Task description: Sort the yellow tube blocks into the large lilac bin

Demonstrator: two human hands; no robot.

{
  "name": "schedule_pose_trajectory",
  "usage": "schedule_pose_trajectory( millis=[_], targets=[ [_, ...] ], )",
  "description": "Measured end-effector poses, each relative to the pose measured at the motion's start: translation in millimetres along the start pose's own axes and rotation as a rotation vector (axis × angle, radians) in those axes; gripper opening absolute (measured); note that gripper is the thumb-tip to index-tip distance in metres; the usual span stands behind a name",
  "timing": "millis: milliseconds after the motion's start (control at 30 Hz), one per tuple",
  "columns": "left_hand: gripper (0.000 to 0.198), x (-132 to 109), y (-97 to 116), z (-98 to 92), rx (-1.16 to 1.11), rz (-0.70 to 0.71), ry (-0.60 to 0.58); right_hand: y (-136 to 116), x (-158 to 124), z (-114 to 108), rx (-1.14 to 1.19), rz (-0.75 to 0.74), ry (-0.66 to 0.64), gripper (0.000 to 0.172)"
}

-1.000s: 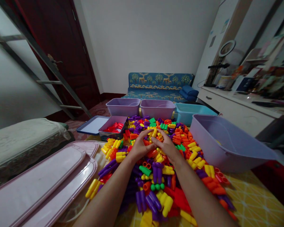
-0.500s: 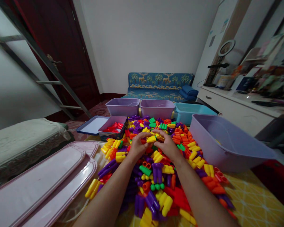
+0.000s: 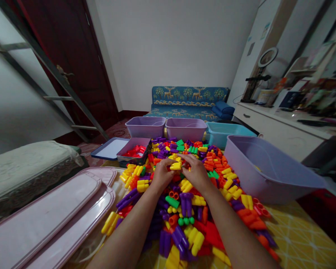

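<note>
A loose heap of plastic bullet-shaped toy building blocks (image 3: 186, 203) in yellow, purple, orange, red and green spreads over the table. Above its middle, yellow toy blocks (image 3: 176, 165) are held between my two hands. My left hand (image 3: 162, 173) grips them from the left with thumb and fingers. From the right, my right hand (image 3: 196, 171) closes on them, its fingers curved over the far side and its thumb near the right end. Parts of the blocks and some fingertips are hidden. A green block (image 3: 172, 202) and purple blocks (image 3: 186, 204) lie below my wrists.
Two purple bins (image 3: 145, 129) and a blue bin (image 3: 231, 130) line the far edge. A larger purple bin (image 3: 268, 172) stands right. At left are a box (image 3: 133, 158) with red pieces, its lid (image 3: 109, 148) and stacked pale pink lids (image 3: 50, 209). Yellow cloth (image 3: 305, 235) covers the table.
The yellow blocks have shifted slightly left and turned between my fingers. My right hand has moved a little left with them. The heap and bins look unchanged.
</note>
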State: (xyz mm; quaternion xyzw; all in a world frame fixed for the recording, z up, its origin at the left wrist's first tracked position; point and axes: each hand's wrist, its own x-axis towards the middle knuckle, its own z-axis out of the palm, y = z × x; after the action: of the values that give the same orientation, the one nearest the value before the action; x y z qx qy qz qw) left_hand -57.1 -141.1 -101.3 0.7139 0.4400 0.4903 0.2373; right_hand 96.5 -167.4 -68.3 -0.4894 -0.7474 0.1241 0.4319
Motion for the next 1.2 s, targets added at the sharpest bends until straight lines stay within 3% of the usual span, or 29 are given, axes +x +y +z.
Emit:
schedule_pose_trajectory(
  millis=[67,233,367,433,533,667,833,900,1100,1200],
  targets=[
    [0.029,-1,-1,0.2,0.015,-0.011,-0.027,-3,-1,0,0.023,-0.038,-0.033,0.058],
    [0.03,-1,1,-2.1,0.06,-0.012,-0.062,-12,-3,0,0.017,-0.095,-0.071,0.032],
    [0.019,-1,0,-1.4,0.085,0.005,-0.053,-10,-2,-3,-0.088,0.022,-0.018,0.016],
    [0.017,-1,-1,-0.1,0.083,0.003,-0.047,-5,0,-8,-0.085,0.124,0.03,0.017],
    [0.018,-1,-5,1.6,0.078,-0.002,-0.048,8,4,-23,0.105,0.268,0.172,0.024],
    [0.017,-1,-9,2.6,0.09,0.002,-0.057,21,10,-50,0.563,0.401,0.551,0.029],
    [0.015,-1,-8,2.9,0.104,0.005,-0.056,21,14,-80,1.004,0.385,0.986,0.015],
    [0.015,-1,-7,2.8,0.105,0.007,-0.058,19,15,-87,1.134,0.405,1.1,0.008],
    [0.014,-1,-7,2.8,0.099,0.011,-0.055,14,14,-95,1.289,0.452,1.203,0.014],
    [0.014,-1,-8,2.9,0.105,0.016,-0.068,17,13,-90,1.209,0.5,1.142,0.011]
  ],
)
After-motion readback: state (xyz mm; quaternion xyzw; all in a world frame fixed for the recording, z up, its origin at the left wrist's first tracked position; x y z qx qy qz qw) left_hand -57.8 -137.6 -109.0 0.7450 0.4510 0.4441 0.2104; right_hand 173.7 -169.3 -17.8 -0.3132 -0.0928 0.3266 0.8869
